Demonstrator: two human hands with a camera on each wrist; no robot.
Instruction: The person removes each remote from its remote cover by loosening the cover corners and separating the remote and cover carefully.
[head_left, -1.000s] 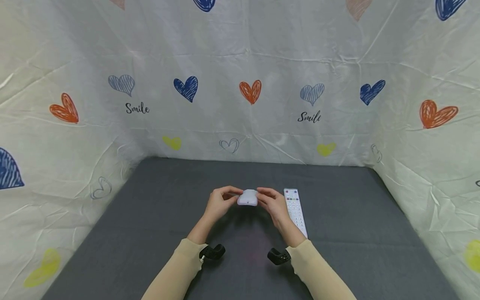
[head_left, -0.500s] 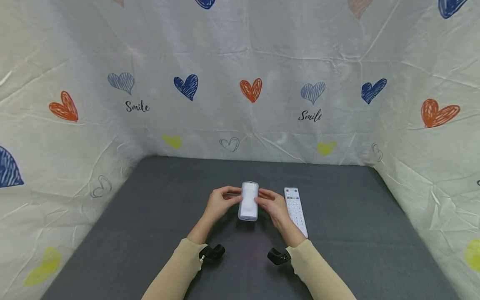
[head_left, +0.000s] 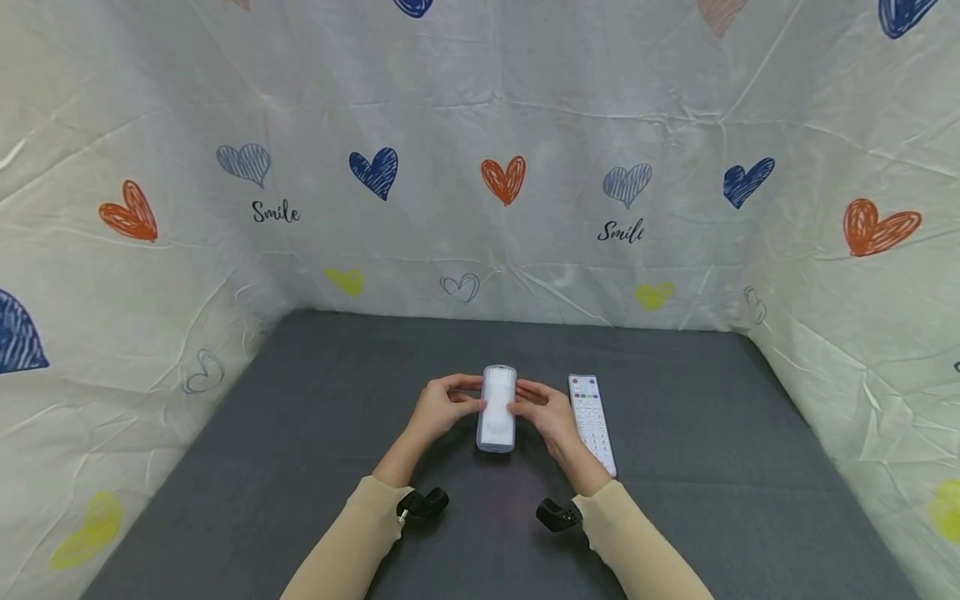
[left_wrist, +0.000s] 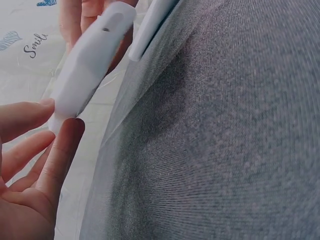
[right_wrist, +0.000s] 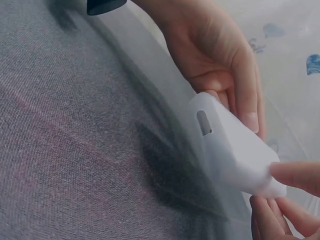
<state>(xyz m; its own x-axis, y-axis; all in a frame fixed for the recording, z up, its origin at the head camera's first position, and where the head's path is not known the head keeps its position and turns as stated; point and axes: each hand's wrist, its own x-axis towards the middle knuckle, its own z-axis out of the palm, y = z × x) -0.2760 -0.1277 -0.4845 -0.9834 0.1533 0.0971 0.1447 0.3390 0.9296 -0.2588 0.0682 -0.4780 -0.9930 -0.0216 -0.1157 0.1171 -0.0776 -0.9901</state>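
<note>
A white, oblong, round-edged case (head_left: 497, 412) is held lengthwise between both hands above the dark table. Its broad face shows in the head view. One end has a slot, seen on the case (right_wrist: 240, 150) in the right wrist view. My left hand (head_left: 441, 410) pinches its left side with thumb and fingertips. On the opposite side, my right hand (head_left: 551, 414) pinches it the same way. The left wrist view shows a small dark hole near the upper end of the case (left_wrist: 87, 70). A white remote control (head_left: 592, 421) lies buttons up beside my right hand.
Dark grey cloth covers the table (head_left: 360, 358). White sheeting (head_left: 555, 75) with printed hearts and "Smile" lettering stands behind it and along both sides. A black wrist camera (head_left: 423, 503) sits on the left wrist, another black camera (head_left: 558, 514) on the right.
The case was seen nearly end-on at first; it has tilted so its long face shows, with its near end lower in view. Both hands keep their grip and have barely shifted.
</note>
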